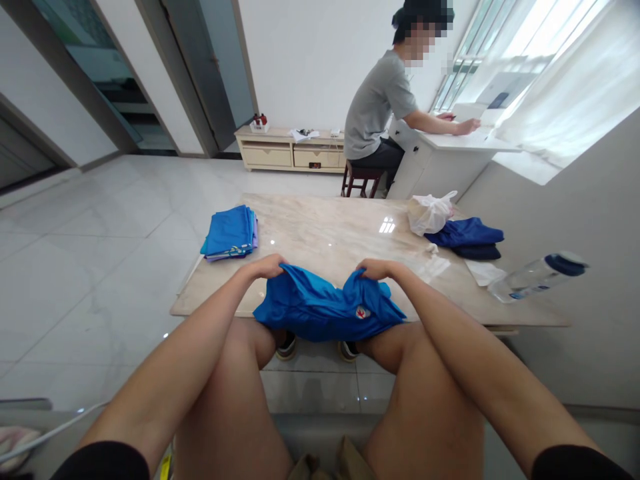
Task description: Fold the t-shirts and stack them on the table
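A blue shirt [315, 303] with a small white and red emblem hangs between my hands, over the near edge of the marble-look table [320, 227] and above my knees. My left hand [269, 266] is closed on its upper left part. Its upper right part is bunched in my closed right hand [376, 269]. The cloth sags and creases in the middle. To the left on the table lies a folded stack of clothes [230, 230], blue on top with purple and patterned edges below.
At the table's right are a white plastic bag [430, 212], dark blue clothing [467, 233], tissues [484, 272] and a clear bottle [537, 277] with a dark lid. Beyond, a person [380, 100] sits on a stool at a white desk. A low cabinet [267, 155] stands against the wall.
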Tool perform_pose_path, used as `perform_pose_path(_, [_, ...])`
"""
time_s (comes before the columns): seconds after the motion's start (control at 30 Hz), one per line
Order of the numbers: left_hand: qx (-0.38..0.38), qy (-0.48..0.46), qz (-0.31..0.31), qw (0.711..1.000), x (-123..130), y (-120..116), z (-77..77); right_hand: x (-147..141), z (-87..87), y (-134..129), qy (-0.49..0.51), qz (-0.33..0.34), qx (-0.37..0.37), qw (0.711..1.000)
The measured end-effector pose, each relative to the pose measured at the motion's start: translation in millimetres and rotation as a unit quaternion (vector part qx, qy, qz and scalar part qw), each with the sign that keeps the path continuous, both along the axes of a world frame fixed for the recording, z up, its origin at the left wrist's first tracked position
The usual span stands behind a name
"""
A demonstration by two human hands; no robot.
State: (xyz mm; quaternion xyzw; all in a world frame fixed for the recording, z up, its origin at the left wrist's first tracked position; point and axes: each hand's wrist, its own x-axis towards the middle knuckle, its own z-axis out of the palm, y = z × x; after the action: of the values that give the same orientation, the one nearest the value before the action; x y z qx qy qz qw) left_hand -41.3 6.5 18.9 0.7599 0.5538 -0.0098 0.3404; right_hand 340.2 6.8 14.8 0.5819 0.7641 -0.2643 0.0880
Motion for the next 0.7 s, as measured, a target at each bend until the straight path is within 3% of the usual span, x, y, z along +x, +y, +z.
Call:
perform_pose_path(0.1, [0.126,-0.118,0.123,0.977,-15,8,9.0,21,23.5,15,0.059,-0.121,0.181,0.974])
perform_pose_path(0.2, [0.195,-0.191,0.228,0.934,-28,12,12.5,36,32.3,23,0.182,-0.255,0.342,0.886])
perform_pose_path(0.3, [0.21,-0.158,0.238,0.935,-33,12,13.8,47,29.4,22,0.264,-0.285,0.389,0.835])
perform_pose_path(0.4, [0.281,-0.176,0.273,0.903,-34,13,17.2,57,24.6,20,0.307,-0.322,0.431,0.785])
perform_pose_path(0.47, [0.317,-0.191,0.299,0.88,-34,14,20.1,61,22.4,19,0.32,-0.336,0.435,0.772])
perform_pose_path(0.7, [0.366,-0.206,0.328,0.846,-40,17,23.6,67,19.9,19,0.306,-0.336,0.433,0.778])
